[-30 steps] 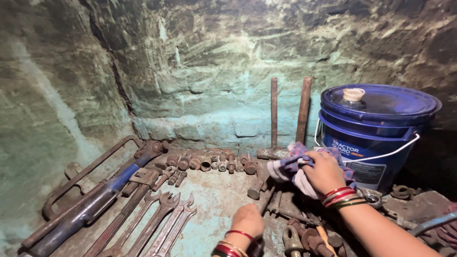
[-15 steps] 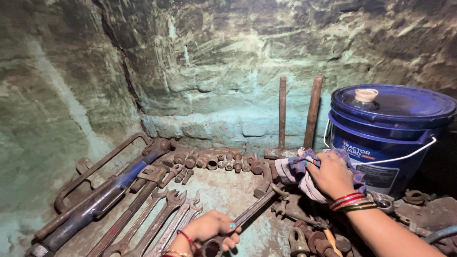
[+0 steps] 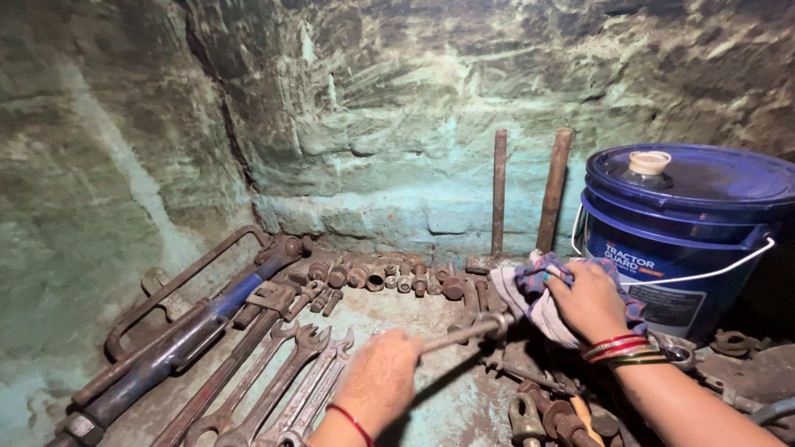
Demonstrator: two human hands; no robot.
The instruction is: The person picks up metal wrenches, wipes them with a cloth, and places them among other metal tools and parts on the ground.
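Note:
My left hand grips the end of a long rusty wrench and holds it lifted, its far end pointing toward the cloth. My right hand clutches a blue, red and white checked cloth just left of a blue lidded bucket. Red bangles circle both wrists. Several open-ended spanners lie side by side on the floor left of my left hand.
A row of rusty sockets and bolts lies along the rough stone wall. Two hammers lean upright against it. A long blue-handled tool and a curved bar lie at left. More rusty fittings sit at lower right.
My left hand has picked the long wrench off the floor and raised it, swinging its far end toward the cloth. My right hand keeps hold of the cloth. The view shifted slightly left.

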